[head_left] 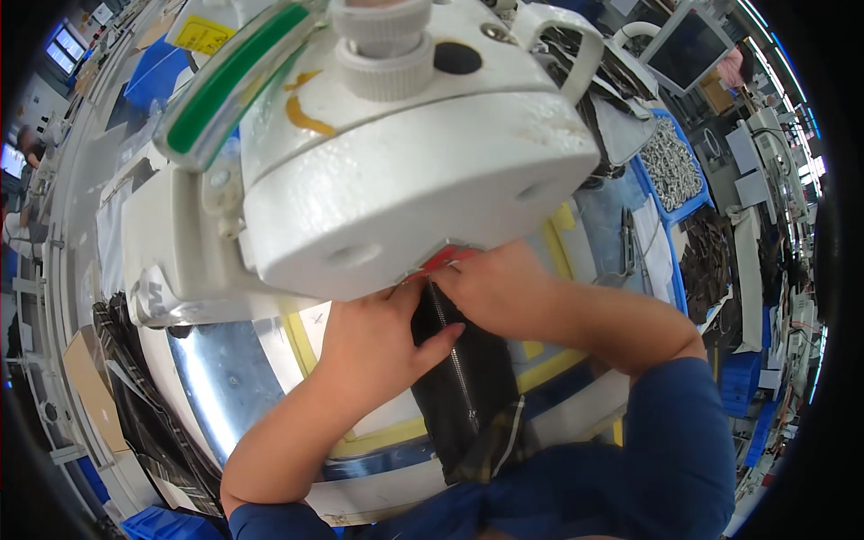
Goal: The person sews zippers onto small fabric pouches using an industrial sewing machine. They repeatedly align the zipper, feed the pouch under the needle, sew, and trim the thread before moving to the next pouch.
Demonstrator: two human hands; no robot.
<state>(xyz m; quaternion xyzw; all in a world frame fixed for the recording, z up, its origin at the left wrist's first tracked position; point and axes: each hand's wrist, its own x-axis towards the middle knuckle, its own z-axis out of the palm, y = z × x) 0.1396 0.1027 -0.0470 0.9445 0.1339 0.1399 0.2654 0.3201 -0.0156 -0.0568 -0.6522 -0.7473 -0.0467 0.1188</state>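
Note:
A strip of black fabric with a metal zipper (pixel 454 360) runs from under the white sewing machine (pixel 405 198) down toward my body. My left hand (pixel 367 342) rests on its left edge, thumb stretched across the zipper and fingers reaching forward under the machine head. On the other side my right hand (pixel 493 290) is closed, pinching the fabric's far end close to the machine's red guard (pixel 445 258). The machine head hides the needle area and some fingertips. At the near end the strip joins a plaid fabric piece (pixel 481 459).
Yellow tape (pixel 382 441) marks the pale work surface. Dark garments (pixel 144 405) hang at the left. To the right stand a blue tray of metal rings (pixel 670 166), tweezers (pixel 627 238) and a heap of dark pieces (pixel 706 270). A monitor (pixel 688 45) is at the back right.

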